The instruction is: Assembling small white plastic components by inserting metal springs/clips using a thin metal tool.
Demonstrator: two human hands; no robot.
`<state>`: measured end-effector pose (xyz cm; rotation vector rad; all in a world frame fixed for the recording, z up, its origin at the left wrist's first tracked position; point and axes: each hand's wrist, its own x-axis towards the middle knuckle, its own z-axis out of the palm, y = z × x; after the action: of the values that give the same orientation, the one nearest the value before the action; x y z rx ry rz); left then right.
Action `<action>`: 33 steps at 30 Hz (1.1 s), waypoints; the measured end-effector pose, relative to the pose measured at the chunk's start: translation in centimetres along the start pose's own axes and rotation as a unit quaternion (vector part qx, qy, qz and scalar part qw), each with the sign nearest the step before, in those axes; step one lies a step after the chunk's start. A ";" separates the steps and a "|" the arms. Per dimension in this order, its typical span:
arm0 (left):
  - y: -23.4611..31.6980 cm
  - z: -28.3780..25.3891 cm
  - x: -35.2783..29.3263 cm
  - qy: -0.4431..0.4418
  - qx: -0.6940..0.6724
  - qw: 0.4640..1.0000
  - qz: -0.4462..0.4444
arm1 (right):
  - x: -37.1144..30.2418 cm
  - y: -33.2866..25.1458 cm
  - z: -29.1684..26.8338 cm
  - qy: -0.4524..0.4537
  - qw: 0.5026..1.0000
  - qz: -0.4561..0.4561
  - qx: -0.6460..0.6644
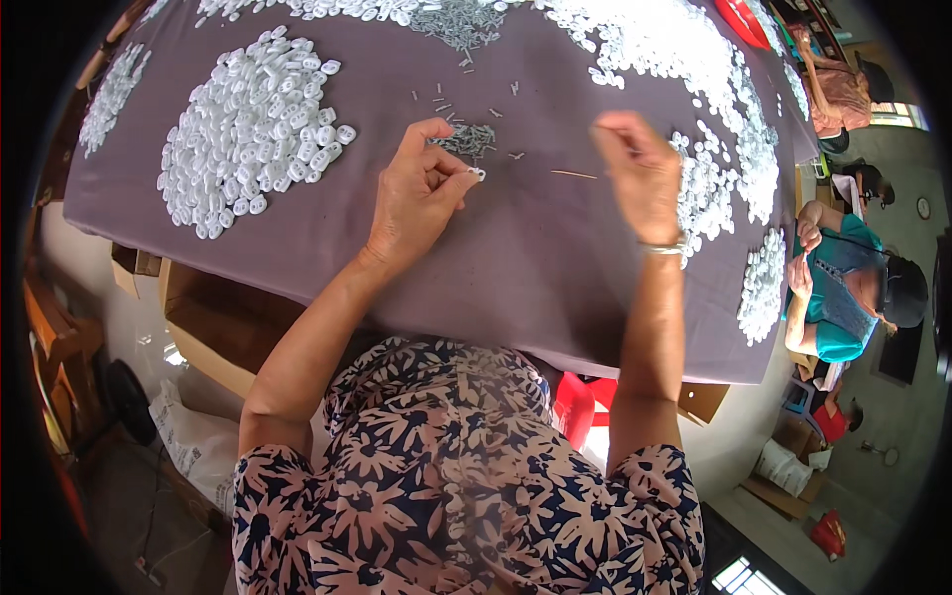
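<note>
My left hand (420,190) is closed, pinching a small white plastic clip (477,173) between thumb and fingertips. Just beyond it lies a little heap of grey nail-like pins (470,141), with several loose pins scattered around. My right hand (640,171) is raised over the table to the right, its fingers curled and smeared by motion; whether they hold anything is not visible. A thin copper-coloured stick (573,174) rests on the cloth between the hands. Beside my right hand spreads a pile of small white pieces (706,188).
A big pile of white clips (248,129) sits at the left on the brown tablecloth (476,268). More grey pins (458,24) and white pieces (664,45) cover the far side, near a red container (744,22). At the right, a person in teal (843,273) works.
</note>
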<state>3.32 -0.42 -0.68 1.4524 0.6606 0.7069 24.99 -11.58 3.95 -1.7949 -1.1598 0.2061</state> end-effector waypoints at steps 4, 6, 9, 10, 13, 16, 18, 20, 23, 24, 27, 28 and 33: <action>-0.5 0.1 0.3 0.010 -0.013 1.000 0.002 | 0.3 3.9 -5.7 -0.028 0.948 -0.122 -0.294; -0.4 0.0 0.3 0.007 0.001 1.000 0.008 | -0.2 4.7 -6.2 -0.053 0.922 -0.171 -0.343; -0.6 0.0 0.5 0.006 -0.011 1.000 0.000 | -0.8 5.4 -6.0 -0.085 0.913 -0.213 -0.337; -0.5 0.0 0.5 0.001 -0.021 1.000 -0.002 | -0.7 5.6 -6.0 -0.086 0.914 -0.215 -0.333; -0.1 -0.2 0.5 -0.005 -0.005 1.000 0.002 | -0.5 6.7 -6.0 -0.082 0.914 -0.184 -0.352; -0.1 -0.2 0.6 -0.008 -0.006 1.000 0.001 | -0.2 7.9 -5.5 -0.046 0.909 -0.191 -0.366; -0.1 -0.3 0.5 -0.007 -0.012 1.000 0.001 | 0.1 7.5 -4.7 -0.034 0.941 -0.129 -0.311; 0.1 -0.4 0.5 -0.013 -0.008 1.000 0.001 | 0.1 5.9 -3.4 -0.019 0.965 -0.061 -0.255; 0.2 -0.5 0.5 -0.021 -0.006 1.000 0.006 | 0.1 4.4 -1.4 0.011 0.991 -0.050 -0.124; 0.2 -0.6 0.5 -0.021 -0.006 1.000 0.006 | -0.1 3.8 -1.1 0.011 0.991 -0.050 -0.124; 0.2 -0.9 0.3 -0.024 -0.024 0.999 -0.006 | -0.9 2.3 0.4 -0.028 0.998 0.024 0.051; 0.2 -1.1 0.2 -0.038 -0.044 0.998 -0.015 | -1.0 2.1 0.6 -0.027 0.998 0.024 0.050; 0.9 -2.1 -1.4 -0.090 0.006 0.994 -0.067 | -1.5 1.3 0.4 -0.179 0.982 0.043 -0.036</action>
<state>0.78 -0.18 0.18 1.4483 0.6162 0.4621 24.74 -12.65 2.26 -1.9238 -1.3535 0.5638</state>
